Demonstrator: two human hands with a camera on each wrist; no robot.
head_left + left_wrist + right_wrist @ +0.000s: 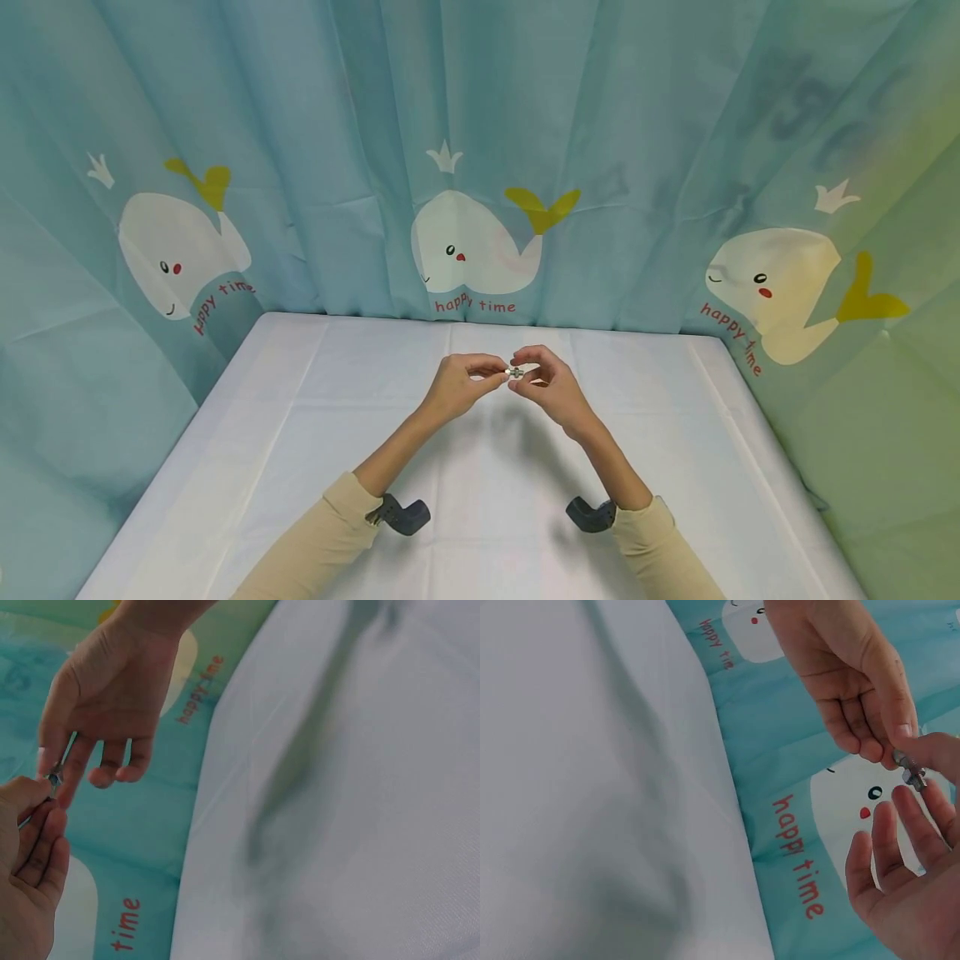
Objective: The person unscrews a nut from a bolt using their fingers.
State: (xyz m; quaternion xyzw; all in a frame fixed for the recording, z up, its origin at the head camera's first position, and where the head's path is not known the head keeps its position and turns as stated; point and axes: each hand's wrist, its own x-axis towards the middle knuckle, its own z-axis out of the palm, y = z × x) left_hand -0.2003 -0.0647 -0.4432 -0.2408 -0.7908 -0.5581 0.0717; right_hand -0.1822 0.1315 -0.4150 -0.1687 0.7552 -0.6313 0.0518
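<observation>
A small metal bolt (901, 758) with a nut (913, 777) on its shank is held up between the two hands, over the far part of the table. My left hand (457, 387) pinches one end of the bolt between thumb and fingertips, which hide that end. From the other side my right hand (553, 392) reaches in, its thumb and index finger spread around the nut with slim gaps showing in the head view. The right hand's other fingers are loosely extended in the right wrist view.
A white cloth covers the table (337, 433), with shadows of the arms on it. Blue-green curtains (322, 208) printed with whales hang right behind and beside the table. A dark curved device (405, 515) sits at the left wrist and a similar one (591, 514) at the right.
</observation>
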